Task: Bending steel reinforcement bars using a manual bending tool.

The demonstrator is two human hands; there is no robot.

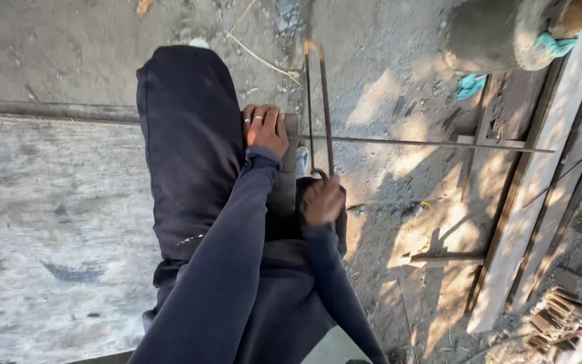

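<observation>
My right hand is closed around the handle of a rusty hacksaw, whose frame points away from me. The saw crosses a long thin steel rod that runs off to the right, just above the ground. My left hand, with rings on two fingers, curls down over the rod's near end on a grey wooden plank. The rod's end is hidden under that hand. My knee in dark trousers is raised just left of the hand, and a light shoe tip shows beside the plank.
A pale concrete slab lies to the left. Long wooden planks lie on the dirt at the right, with a short rod beside them. A round concrete block with teal cloth is at the top right, and stacked tiles at the bottom right.
</observation>
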